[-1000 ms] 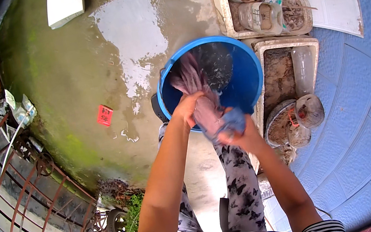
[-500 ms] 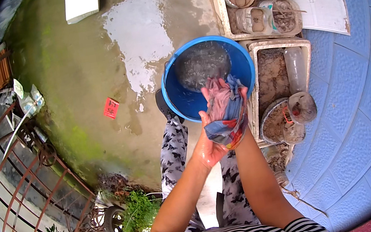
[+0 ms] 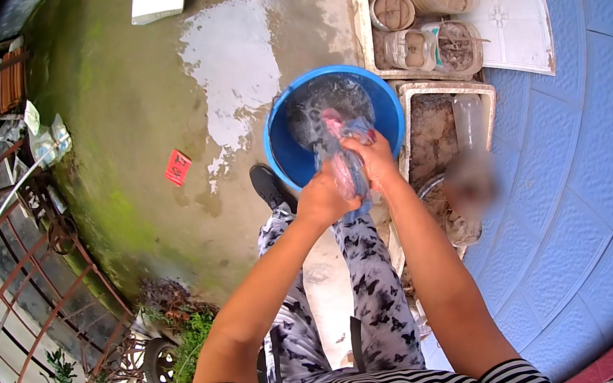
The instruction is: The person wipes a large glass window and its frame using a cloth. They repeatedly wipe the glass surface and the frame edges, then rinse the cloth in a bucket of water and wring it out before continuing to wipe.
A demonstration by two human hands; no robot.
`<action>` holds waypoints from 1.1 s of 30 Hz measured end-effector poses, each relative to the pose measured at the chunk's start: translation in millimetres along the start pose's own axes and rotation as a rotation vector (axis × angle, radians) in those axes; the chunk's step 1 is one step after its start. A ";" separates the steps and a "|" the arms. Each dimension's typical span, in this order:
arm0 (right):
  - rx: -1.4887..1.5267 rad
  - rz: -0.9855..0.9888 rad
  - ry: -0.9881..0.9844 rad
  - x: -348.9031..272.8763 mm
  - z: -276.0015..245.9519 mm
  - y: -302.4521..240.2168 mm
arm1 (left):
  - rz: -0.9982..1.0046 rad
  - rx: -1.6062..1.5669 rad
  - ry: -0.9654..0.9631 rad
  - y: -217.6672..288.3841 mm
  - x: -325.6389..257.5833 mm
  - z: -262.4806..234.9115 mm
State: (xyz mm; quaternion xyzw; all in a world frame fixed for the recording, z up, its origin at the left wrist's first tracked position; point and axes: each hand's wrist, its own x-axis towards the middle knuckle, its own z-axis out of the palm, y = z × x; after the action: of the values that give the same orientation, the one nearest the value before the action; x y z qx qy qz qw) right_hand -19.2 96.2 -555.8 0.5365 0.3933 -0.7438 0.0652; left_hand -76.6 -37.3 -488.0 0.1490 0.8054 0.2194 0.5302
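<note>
Over the near side of a round blue bucket [image 3: 387,99], I hold a wet, bunched cloth [image 3: 350,175] in pink, grey-blue and some red. My left hand [image 3: 326,198] is closed round its nearer part. My right hand [image 3: 374,153] grips it a little farther along, close to the left one. One end of the cloth hangs over the bucket, where water [image 3: 347,94] shows at the bottom. Most of my fingertips are hidden by the cloth and the hands, and the cloth is partly blurred.
Trough-like planters [image 3: 491,110] with soil and pots stand right of the bucket, beside a blue tiled surface [image 3: 595,108]. A red paper packet [image 3: 177,167] lies on the wet concrete. Rusty metal bars [image 3: 32,264] and plants [image 3: 194,346] are at the left.
Both hands have gone from cupping the spread, bundled cloth to gripping it in a narrower, elongated bunch. The view has shifted slightly, and my left shoe now shows more.
</note>
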 end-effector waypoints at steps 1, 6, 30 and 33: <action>-0.087 -0.047 0.043 2.3 2.1 1.8 | 0.000 0.047 0.009 -2.4 4.5 0.4; -0.348 -0.216 0.174 -15.3 16.5 -23.1 | 0.247 0.009 0.161 -30.3 19.6 16.7; -0.227 -0.813 -0.030 -186.6 9.2 -71.6 | -0.227 -1.899 -0.482 29.3 -54.4 -27.1; 0.389 -0.543 0.049 -193.9 -2.4 -60.9 | -0.079 -1.953 -0.334 47.7 -76.4 -26.8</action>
State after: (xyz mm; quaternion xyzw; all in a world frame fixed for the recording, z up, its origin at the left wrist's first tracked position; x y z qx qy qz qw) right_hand 31.6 76.3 -360.1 0.4324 0.3738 -0.7820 -0.2485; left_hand -70.7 -37.7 -394.2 -0.3514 0.1902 0.7452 0.5339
